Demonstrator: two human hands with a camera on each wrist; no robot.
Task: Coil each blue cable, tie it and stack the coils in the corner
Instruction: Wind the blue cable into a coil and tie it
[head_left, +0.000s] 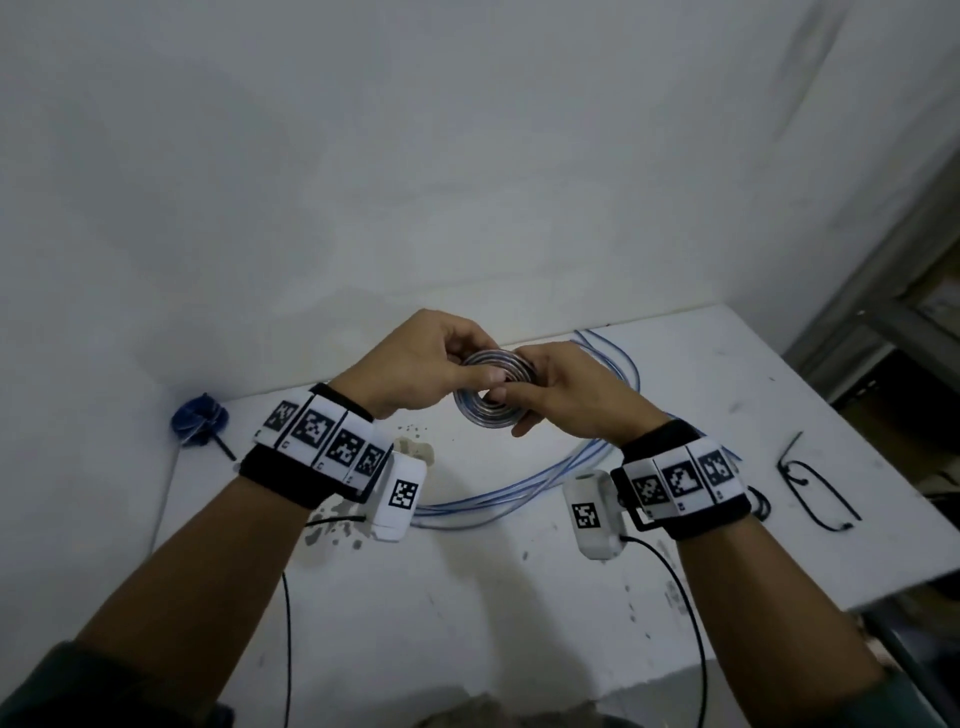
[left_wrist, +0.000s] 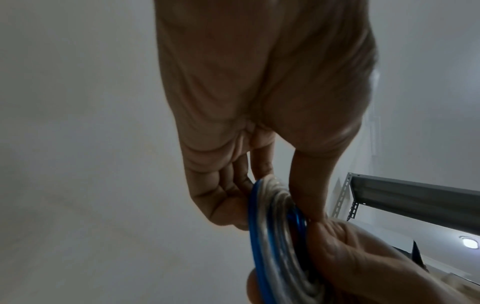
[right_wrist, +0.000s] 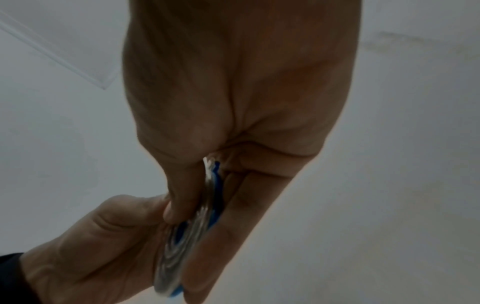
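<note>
A tight flat coil (head_left: 488, 389) of blue and clear cable is held in the air above the white table (head_left: 467, 597). My left hand (head_left: 431, 371) pinches its left side and my right hand (head_left: 550, 389) pinches its right side. The left wrist view shows the coil (left_wrist: 272, 236) edge-on between thumb and fingers; in the right wrist view the coil (right_wrist: 192, 232) sits between my right thumb and fingers. Its loose tail (head_left: 519, 493) lies in long loops on the table under my wrists. A finished dark blue coil (head_left: 200, 418) sits in the far left corner.
Thin black ties (head_left: 815, 488) lie on the table's right part. A grey metal shelf frame (head_left: 883, 291) stands at the right beyond the table edge. White walls close the back and the left. Black camera leads (head_left: 685, 597) hang from my wrists.
</note>
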